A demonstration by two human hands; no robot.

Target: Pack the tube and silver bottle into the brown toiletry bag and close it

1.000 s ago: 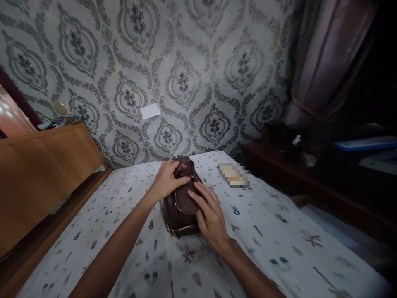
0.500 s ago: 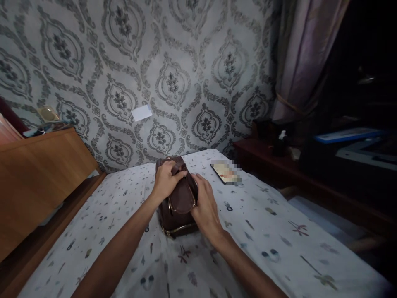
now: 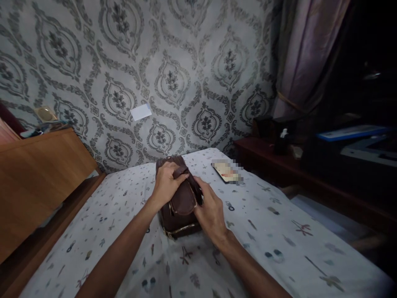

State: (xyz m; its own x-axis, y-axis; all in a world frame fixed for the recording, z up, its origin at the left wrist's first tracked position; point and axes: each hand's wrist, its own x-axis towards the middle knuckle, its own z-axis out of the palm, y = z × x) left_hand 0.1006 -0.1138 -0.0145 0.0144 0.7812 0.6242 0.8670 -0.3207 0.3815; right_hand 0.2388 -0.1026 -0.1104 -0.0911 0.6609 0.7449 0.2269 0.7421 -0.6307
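Note:
A brown leather bag (image 3: 182, 198) with gold zippers sits on the white printed bed sheet (image 3: 192, 269). My left hand (image 3: 167, 182) is closed on the top of the bag near its strap, the thumb pressed across it. At the bag's right side, my right hand (image 3: 211, 211) has its fingers curled around the edge of the zippered front pocket. Its fingertips are partly hidden behind the pocket's side, where a dark gap shows. A gold zipper runs along the bag's lower front edge.
Beyond the bag, to the right, lies a phone (image 3: 226, 172) with a partly blurred screen. A wooden board (image 3: 46, 165) borders the bed on the left. Patterned wallpaper (image 3: 173, 78) covers the wall behind. A dark red table (image 3: 257, 153) stands at right.
My right hand has moved slightly right and down, drawing the pocket's side outward so a dark gap shows. My left hand keeps its hold on the bag's top.

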